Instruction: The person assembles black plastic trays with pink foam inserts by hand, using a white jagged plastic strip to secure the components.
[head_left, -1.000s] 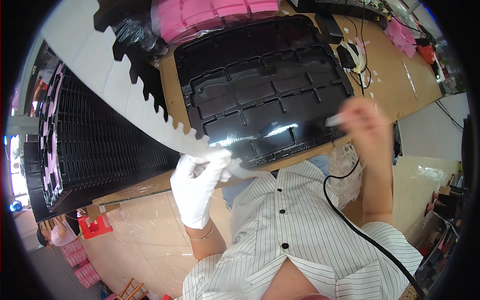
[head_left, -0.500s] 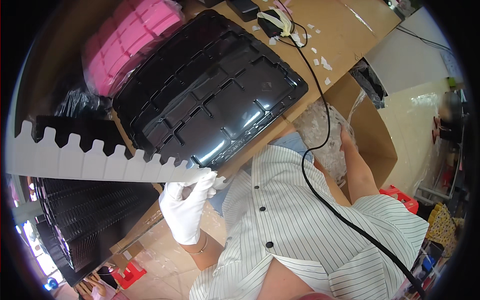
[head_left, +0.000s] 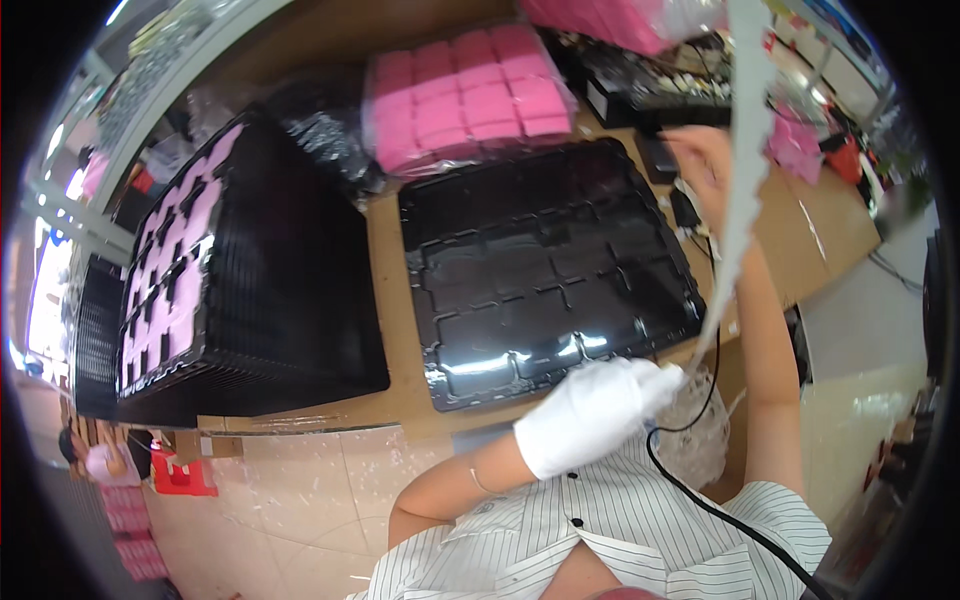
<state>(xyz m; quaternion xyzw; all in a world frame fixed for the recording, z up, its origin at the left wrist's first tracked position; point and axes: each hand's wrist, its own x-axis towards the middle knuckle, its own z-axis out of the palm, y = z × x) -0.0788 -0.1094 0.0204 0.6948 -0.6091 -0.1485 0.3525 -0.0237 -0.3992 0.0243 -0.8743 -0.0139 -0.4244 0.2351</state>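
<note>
My left hand (head_left: 595, 415), in a white glove, pinches one end of a long white strip with a notched edge (head_left: 745, 150). The strip rises from the fingers toward the top right and crosses in front of my right arm. My bare right hand (head_left: 705, 165) is stretched out at the far right of the table, beside a small black box (head_left: 657, 158). Its fingers are blurred and partly covered by the strip. A shiny black plastic tray (head_left: 550, 275) with moulded dividers lies on the table ahead of me.
To the left stands a tall stack of black trays (head_left: 290, 270) with pink pieces on top. Behind the tray is a wrapped bundle of pink blocks (head_left: 465, 100). A black cable (head_left: 700, 500) runs past my chest. A bag of clear plastic (head_left: 690, 440) sits below the table edge.
The view has turned left. My left hand and the strip have swung from the left over to the right. The right hand has risen from the clear plastic bag to the far table.
</note>
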